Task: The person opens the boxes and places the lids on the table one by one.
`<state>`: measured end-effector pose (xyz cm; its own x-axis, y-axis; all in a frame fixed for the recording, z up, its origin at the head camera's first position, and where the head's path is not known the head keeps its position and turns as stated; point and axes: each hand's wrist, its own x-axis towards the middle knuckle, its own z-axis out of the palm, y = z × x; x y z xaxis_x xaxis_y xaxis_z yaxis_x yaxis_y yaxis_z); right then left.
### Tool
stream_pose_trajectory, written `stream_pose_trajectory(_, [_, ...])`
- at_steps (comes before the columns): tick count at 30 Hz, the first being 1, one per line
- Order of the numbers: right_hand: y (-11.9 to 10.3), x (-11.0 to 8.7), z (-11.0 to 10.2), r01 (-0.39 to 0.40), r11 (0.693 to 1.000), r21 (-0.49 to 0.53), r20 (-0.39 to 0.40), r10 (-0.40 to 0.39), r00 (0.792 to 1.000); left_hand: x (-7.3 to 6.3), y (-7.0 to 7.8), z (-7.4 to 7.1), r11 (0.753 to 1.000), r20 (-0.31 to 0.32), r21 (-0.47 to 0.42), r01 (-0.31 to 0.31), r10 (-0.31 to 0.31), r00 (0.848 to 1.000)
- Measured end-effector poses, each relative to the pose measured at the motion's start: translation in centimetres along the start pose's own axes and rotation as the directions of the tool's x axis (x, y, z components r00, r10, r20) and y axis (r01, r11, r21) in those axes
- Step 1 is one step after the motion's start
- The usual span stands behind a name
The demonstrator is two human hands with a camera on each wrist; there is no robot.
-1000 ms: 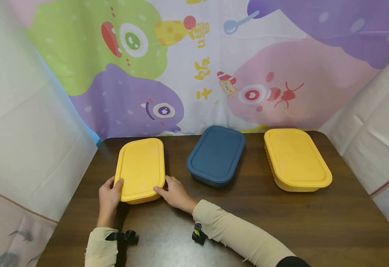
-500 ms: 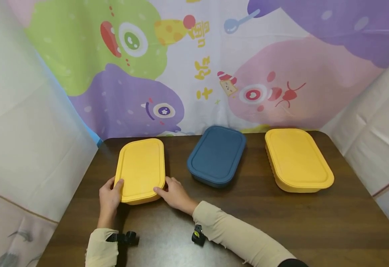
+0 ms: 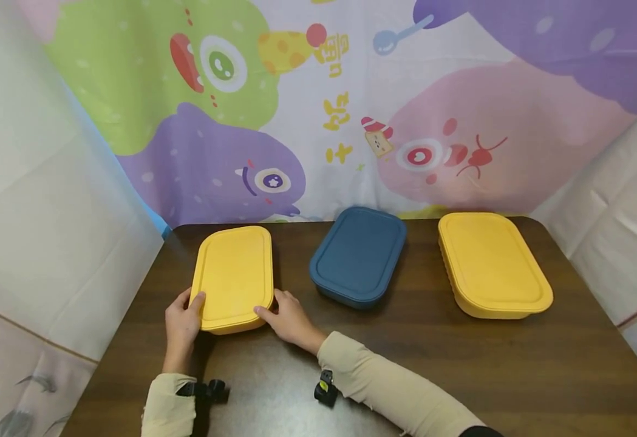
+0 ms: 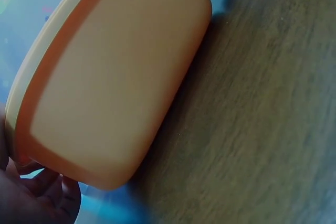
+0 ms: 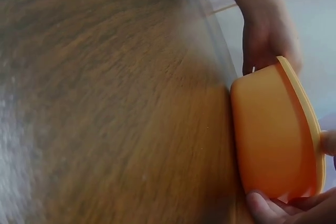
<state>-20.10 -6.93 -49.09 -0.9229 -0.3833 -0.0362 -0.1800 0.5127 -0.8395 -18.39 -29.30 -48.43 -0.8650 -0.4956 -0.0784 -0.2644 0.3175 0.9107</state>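
Note:
A yellow lidded food container (image 3: 234, 276) sits at the left of the table, its near end between both hands. My left hand (image 3: 183, 321) grips the left near corner, thumb over the lid's edge and fingers down the side. At the right near corner, my right hand (image 3: 293, 318) holds on the same way, thumb on the lid's rim. The left wrist view shows the container's smooth end wall (image 4: 115, 77) close to the wood, with left fingers (image 4: 68, 195) curled under the rim. In the right wrist view, the right thumb and fingers bracket the container's wall (image 5: 275, 135).
A dark blue lidded container (image 3: 359, 255) stands to the right of the held one, near the back of the brown table (image 3: 416, 358). Further right is another yellow lidded container (image 3: 493, 261). A cartoon-print curtain (image 3: 345, 182) hangs right behind the table's back edge.
The head view has shifted slightly, so everything appears a little further right. Both hands keep the same hold on the left yellow container, and the containers stay in place.

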Motion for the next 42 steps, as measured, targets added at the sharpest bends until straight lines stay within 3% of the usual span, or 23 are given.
stream_pose_trajectory(5, [-0.1,0.1,-0.2,0.0,0.999,0.037,-0.017,0.0,1.0,0.2,0.1,0.0,0.994,-0.02,0.086,-0.066,0.068,0.997])
stream_pose_trajectory(9, [-0.3,0.2,-0.4,0.004,0.999,0.046,-0.011,-0.003,1.0,0.3,0.5,-0.2,0.976,-0.045,0.192,-0.106,0.117,0.992])
stream_pose_trajectory(16, [-0.4,0.3,-0.6,0.03,0.995,0.094,-0.022,-0.028,0.999,0.4,1.1,-0.3,0.944,-0.068,0.294,-0.149,0.177,0.982])
stream_pose_trajectory(26, [-0.2,0.3,-0.9,0.008,0.991,0.135,0.001,-0.008,1.0,-0.8,1.5,0.3,0.867,-0.102,0.419,-0.269,0.339,0.935])
stream_pose_trajectory(34, [0.5,0.2,-0.9,-0.001,0.992,0.128,0.027,-0.003,1.0,-2.0,2.0,1.1,0.824,-0.019,0.477,-0.307,0.359,0.933])
stream_pose_trajectory(38, [0.7,0.2,-1.0,0.006,0.995,0.102,0.034,-0.009,0.999,-2.4,2.3,1.0,0.79,0.041,0.499,-0.358,0.391,0.92])
stream_pose_trajectory(42, [0.9,0.2,-1.1,0.019,0.997,0.071,0.042,-0.022,0.999,-2.7,2.7,1.1,0.752,0.143,0.501,-0.428,0.415,0.898])
